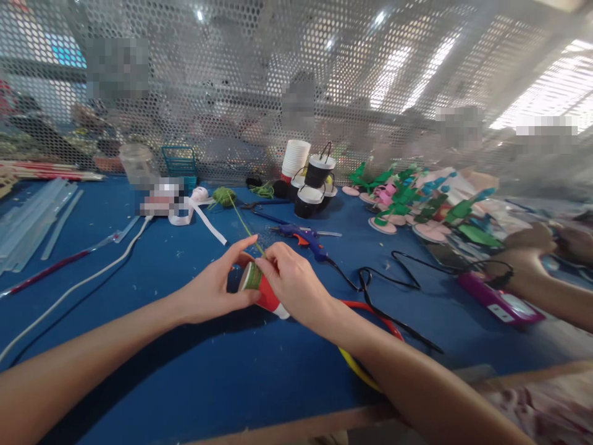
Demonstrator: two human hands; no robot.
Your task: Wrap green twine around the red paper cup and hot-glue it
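Observation:
A red and white paper cup (270,298) lies tilted on its side between my hands, with green yarn (253,277) wound in a band around its left end. My left hand (210,288) grips that end, thumb below and fingers above. Over the cup, my right hand (296,284) is closed, pinching the yarn near the band. From there the strand runs up and away to a green yarn ball (224,197). A blue glue gun (303,238) rests just beyond my right hand.
Black-wrapped cups with handles (309,202) stand near a white cup stack (295,159). Clear glue sticks (34,216) lie at left, beside a white cord (88,279). Rightward are paper plants (407,207), a purple power strip (500,300) and another person's hand (523,253).

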